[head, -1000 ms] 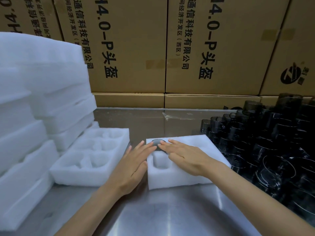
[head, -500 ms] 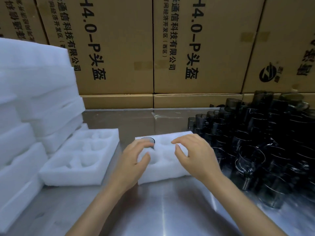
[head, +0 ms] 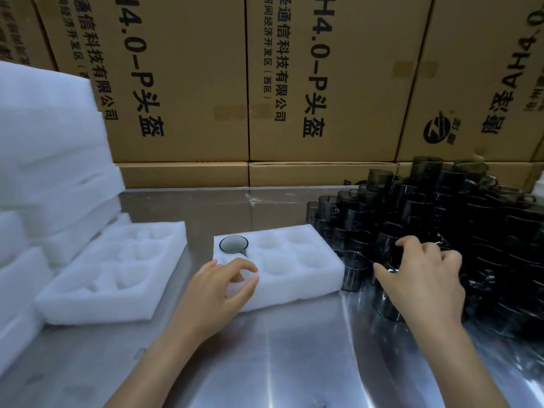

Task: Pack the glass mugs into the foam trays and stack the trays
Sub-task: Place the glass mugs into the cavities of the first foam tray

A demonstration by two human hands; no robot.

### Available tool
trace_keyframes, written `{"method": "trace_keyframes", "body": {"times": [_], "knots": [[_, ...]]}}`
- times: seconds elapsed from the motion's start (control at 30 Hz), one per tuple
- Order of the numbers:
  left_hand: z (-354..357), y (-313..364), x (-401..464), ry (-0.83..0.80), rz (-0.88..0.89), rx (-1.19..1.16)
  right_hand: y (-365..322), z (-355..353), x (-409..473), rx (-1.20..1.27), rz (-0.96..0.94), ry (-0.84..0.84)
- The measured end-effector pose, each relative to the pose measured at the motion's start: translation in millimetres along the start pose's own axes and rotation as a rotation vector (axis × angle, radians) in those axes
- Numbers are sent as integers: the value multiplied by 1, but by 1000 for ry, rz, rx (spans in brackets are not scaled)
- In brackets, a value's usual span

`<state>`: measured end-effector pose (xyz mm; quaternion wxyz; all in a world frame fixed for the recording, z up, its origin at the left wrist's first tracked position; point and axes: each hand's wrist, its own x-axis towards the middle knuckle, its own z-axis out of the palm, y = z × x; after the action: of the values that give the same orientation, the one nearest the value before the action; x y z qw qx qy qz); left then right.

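Smoky dark glass, round-rimmed: one mug (head: 234, 245) seated upright in the far left pocket of the middle foam tray (head: 318, 278). White, soft-looking, grainy foam with rounded hollows; the other visible pockets bare. Left hand (head: 212, 293) over the tray's near left corner, thumb and forefinger curved toward each other as in a pinch; anything held between them too hard to make out. Right hand (head: 424, 278) just beside the tray's right edge, fingers curled down over the rim of one mug in the heap of dark glass mugs (head: 471, 231); actual grip impossible to tell. Second foam tray (head: 112, 272) to the left, unfilled, next to a tall stack of foam slabs (head: 44, 172). Underneath, brushed shiny steel table (head: 279, 363). Behind, brown cardboard cartons (head: 323, 83) with black print.
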<state>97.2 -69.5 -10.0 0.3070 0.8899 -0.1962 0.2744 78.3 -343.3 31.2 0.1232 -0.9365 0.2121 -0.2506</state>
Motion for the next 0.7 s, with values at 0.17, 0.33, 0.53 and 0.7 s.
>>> {"method": "trace_keyframes", "body": {"times": [0.17,0.33,0.53,0.7], "knots": [[-3,-1,0,-3,-25,-22,4,-2,4,142,-38,4],[-4,-4,3,-16,-72,-34,-11,-10,16,761,-362,87],[-12,-1,9,21,-185,-92,-78,13,37,873,-626,-257],[-12,-2,45,-22,-183,-97,-113,44,46,771,-661,-381]]}}
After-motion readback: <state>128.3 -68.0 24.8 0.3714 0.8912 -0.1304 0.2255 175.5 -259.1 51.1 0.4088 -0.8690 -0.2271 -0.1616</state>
